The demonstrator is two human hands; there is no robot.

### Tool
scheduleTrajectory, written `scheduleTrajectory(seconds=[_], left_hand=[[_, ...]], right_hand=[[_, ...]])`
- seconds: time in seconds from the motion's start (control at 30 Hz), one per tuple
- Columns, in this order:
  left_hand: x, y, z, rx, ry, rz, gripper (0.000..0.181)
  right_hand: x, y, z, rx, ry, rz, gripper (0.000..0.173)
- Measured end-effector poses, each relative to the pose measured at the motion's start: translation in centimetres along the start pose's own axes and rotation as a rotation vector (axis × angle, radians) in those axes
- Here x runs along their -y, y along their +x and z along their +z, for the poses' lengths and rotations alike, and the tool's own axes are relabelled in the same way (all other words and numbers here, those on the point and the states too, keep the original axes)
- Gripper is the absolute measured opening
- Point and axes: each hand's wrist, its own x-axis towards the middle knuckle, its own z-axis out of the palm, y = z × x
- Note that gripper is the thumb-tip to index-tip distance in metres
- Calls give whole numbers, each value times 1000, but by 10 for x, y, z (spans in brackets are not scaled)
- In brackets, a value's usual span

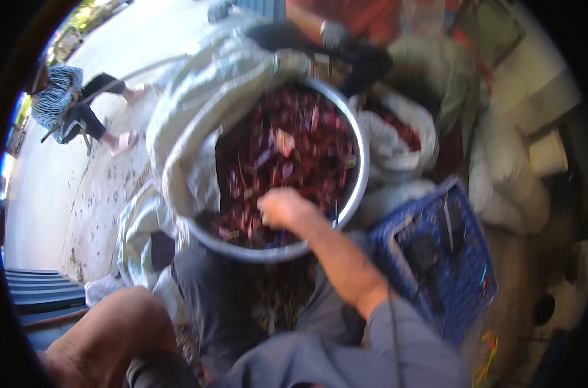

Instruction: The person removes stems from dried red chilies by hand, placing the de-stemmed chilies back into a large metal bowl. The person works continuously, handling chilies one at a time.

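Observation:
A wide metal basin (pixel 363 160) stands before my knees, filled with dark red dried chilli peppers (pixel 303 169). My right hand (pixel 285 207) is over the near part of the heap, fingers curled in at the peppers. Motion blur hides whether anything is between them. One pale orange pepper (pixel 284 142) stands out near the middle. A white woven sack (pixel 192 131) lies with its mouth over the basin's left side. My left hand is out of view.
Right of the basin are a blue plastic basket (pixel 468 271) holding dark items and an open sack of red peppers (pixel 420 155). A person's gloved hand (pixel 333 35) is beyond the basin. Another person (pixel 61 102) sits at left. A bare bent limb (pixel 124 320) is at lower left.

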Motion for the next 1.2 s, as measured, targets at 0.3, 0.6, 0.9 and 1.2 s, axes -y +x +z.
scheduleTrajectory(seconds=[0.3, 0.6, 0.9, 1.2], left_hand=[[-2, 7, -11, 33, 48, 170, 38], [27, 12, -12, -334, 578, 375, 39], [197, 2, 133, -442, -509, -718, 18], [218, -11, 143, -249, -507, -950, 22]], right_hand=[[-8, -20, -24, -44, 20, 62, 25], [-37, 0, -25, -625, 51, 129, 15], [-37, 43, 5, -672, -18, 143, 36], [-42, 51, 15, -760, -153, 208, 13]])
